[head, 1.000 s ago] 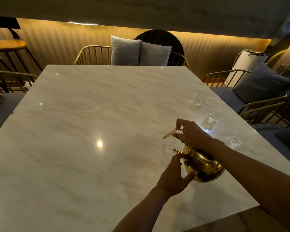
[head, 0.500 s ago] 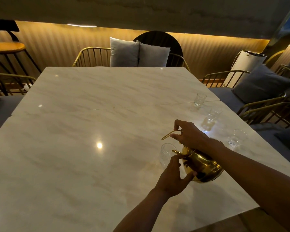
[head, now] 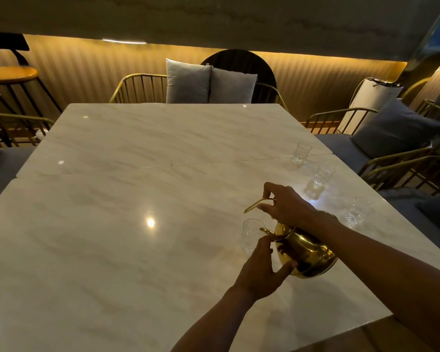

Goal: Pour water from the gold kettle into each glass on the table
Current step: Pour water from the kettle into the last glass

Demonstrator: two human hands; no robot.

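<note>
The gold kettle point(head: 305, 252) is tilted to the left above the marble table point(head: 127, 214), its spout over a clear glass point(head: 249, 234). My right hand point(head: 286, 205) grips the kettle's thin gold handle from above. My left hand point(head: 261, 269) rests against the kettle's belly near the spout, fingers around it, beside the glass. Three more clear glasses stand along the right side: a far one point(head: 301, 153), a middle one point(head: 318, 181) and a near one point(head: 356, 211). No stream of water can be made out.
Gold wire chairs with grey cushions point(head: 210, 83) ring the table at the back and right point(head: 396, 128). A wooden stool point(head: 10, 74) stands at the far left. The table's right edge runs close to the outer glasses.
Kettle and both hands have stayed almost in place over the near glass; the view shifted slightly. The glasses on the right have not moved.
</note>
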